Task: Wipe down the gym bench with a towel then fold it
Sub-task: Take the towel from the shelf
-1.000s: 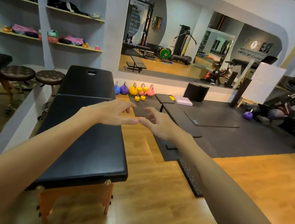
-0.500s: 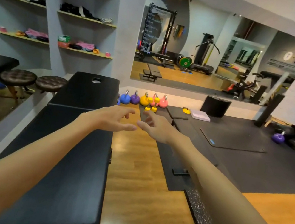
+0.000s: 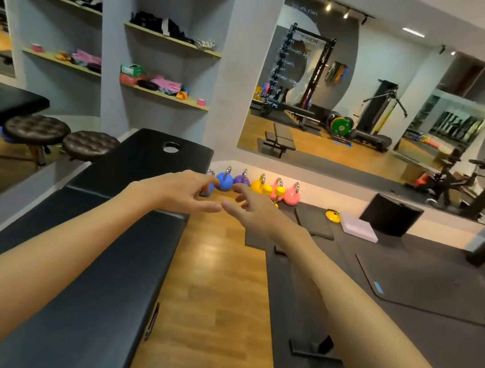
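The black padded bench (image 3: pixel 113 245) runs lengthwise away from the person along the left, its face hole at the far end and its surface bare; no towel can be seen on it or anywhere near the hands, so wiping does not look to have started. The left hand (image 3: pixel 175 190) hovers over the bench's right edge, fingers loosely spread and holding nothing. The right hand (image 3: pixel 251 209) is just beside it over the wooden floor (image 3: pixel 215 292), equally open and empty, thumbs nearly meeting. Both arms are stretched forward, probably a ready pose before fetching cloth. Beyond stand coloured kettlebells (image 3: pixel 258 185), with stocked shelves (image 3: pixel 163 93) against the wall.
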Tool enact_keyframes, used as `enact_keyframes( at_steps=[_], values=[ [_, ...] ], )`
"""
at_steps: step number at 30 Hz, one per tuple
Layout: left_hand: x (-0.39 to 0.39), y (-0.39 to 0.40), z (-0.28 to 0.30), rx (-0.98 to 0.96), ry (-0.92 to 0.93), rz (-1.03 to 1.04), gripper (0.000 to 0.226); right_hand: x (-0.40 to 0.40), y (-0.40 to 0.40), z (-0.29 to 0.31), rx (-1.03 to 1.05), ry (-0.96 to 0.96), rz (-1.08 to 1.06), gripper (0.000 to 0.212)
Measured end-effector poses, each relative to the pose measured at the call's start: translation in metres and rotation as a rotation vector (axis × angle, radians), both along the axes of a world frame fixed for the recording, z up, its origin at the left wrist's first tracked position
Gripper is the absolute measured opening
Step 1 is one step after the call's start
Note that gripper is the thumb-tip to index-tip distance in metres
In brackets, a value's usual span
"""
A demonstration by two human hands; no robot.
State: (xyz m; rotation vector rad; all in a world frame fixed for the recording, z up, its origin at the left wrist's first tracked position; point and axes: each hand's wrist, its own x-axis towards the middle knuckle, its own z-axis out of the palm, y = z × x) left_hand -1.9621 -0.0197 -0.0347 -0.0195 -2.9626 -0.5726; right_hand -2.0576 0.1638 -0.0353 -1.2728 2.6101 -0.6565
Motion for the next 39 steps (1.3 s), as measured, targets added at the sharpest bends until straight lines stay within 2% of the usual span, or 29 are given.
enact_keyframes(
  at_steps=[7,15,23,30,39],
  values=[
    [-0.14,-0.078,0.021,-0.038,-0.016,0.052,0.067,-0.154,-0.088,0.015,-0.016,0.01,0.05,0.064],
    [-0.291,-0.151,0.008,-0.087,-0.07,0.134,0.076,-0.325,-0.163,0.006,-0.056,-0.006,0.103,0.063],
    [-0.451,-0.213,0.004,-0.095,-0.053,0.223,0.075,-0.502,-0.229,0.003,-0.063,-0.026,0.201,0.067],
    [-0.572,-0.286,0.016,-0.098,-0.03,0.3,0.075,-0.625,-0.302,0.017,-0.063,-0.005,0.281,0.07],
    [-0.712,-0.421,0.027,-0.098,0.015,0.332,0.083,-0.767,-0.443,0.03,-0.042,0.057,0.314,0.074]
  ],
)
